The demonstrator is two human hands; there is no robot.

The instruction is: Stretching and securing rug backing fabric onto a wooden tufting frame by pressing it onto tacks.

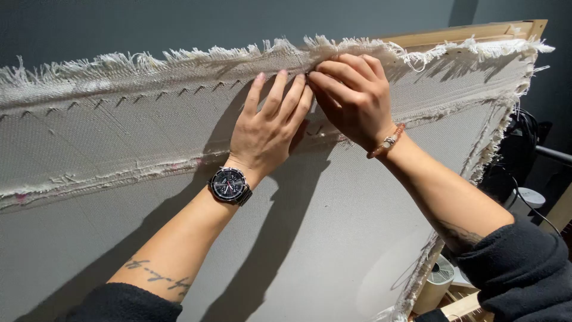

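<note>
Left hand [268, 128] presses flat on the folded canvas flap [149, 119] while right hand [354, 98] pinches its frayed edge [333, 45] at the stretcher's top, so weave could easily unravel or slacken.

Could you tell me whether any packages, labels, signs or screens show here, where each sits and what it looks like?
No packages, labels, signs or screens show.
Wristwatch: the nearest thing to a display, on the left wrist below the left hand; round dark dial, metal band.
Canvas: off-white fabric with frayed edges, under both hands; the right hand pinches its top edge.
</note>
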